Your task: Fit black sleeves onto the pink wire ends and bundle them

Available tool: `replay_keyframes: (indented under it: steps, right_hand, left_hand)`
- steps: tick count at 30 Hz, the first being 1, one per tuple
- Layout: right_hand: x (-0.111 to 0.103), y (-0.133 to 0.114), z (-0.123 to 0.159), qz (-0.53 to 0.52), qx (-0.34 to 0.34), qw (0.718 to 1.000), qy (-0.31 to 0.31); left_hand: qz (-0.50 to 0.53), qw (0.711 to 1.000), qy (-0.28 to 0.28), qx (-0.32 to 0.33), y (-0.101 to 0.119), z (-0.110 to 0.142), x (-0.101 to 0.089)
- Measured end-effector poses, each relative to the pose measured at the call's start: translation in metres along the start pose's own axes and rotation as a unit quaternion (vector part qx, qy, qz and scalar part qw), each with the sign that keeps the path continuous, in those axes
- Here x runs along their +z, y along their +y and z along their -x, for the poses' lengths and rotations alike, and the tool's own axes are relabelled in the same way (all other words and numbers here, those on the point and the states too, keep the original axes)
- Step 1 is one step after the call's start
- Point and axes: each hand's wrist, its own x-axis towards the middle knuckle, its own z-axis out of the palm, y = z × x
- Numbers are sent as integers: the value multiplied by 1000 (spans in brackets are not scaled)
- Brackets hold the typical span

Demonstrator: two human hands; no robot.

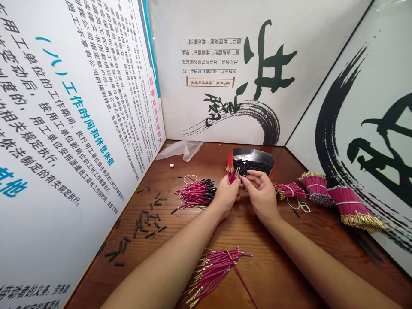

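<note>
My left hand [226, 195] is closed round a small bunch of magenta wires [231, 173] whose gold tips stick up above my fingers. My right hand [261, 189] is pinched right beside it, fingertips meeting the left thumb; what it pinches is too small to make out. Just behind both hands stands a red-edged box [268, 155] holding several short black sleeves [252, 165]. To the left lies a pile of magenta wires with black sleeves on their ends [198, 192]. Close to me lies a loose fan of bare magenta wires [214, 270].
Tied bundles of magenta wires [349, 208] lie at the right against a calligraphy panel. Loose black sleeves [146, 219] are scattered at the left by a printed board. A clear plastic bag [183, 149], rubber bands [190, 178] and a wooden tabletop [273, 257] show too.
</note>
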Motion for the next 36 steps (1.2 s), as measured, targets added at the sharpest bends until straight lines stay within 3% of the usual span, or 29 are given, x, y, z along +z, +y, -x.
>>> replay_keyframes:
  steps: [14, 18, 23, 26, 30, 33, 36]
  right_hand:
    - [-1, 4, 2, 44, -15, 999, -15]
    - [1, -3, 5, 112, -90, 990, 14]
    - [-12, -32, -8, 227, -199, 953, 34]
    - [-27, -47, -27, 382, -201, 902, -3]
    - [-35, -50, -56, 624, -151, 759, -109]
    - [-30, -46, -76, 707, -81, 673, -202]
    - [-23, -43, -90, 721, -18, 628, -292]
  left_hand:
    - [4, 1000, 18, -17, 1, 0, 0]
    - [24, 1000, -2, -3, 2, 0, 0]
    - [40, 999, -11, -10, 3, 1, 0]
    - [42, 999, -4, -11, 4, 2, 0]
    - [43, 999, -10, -10, 4, 3, 0]
    - [43, 999, -16, -14, 4, 3, 0]
    - [46, 998, -21, -28, 4, 1, -1]
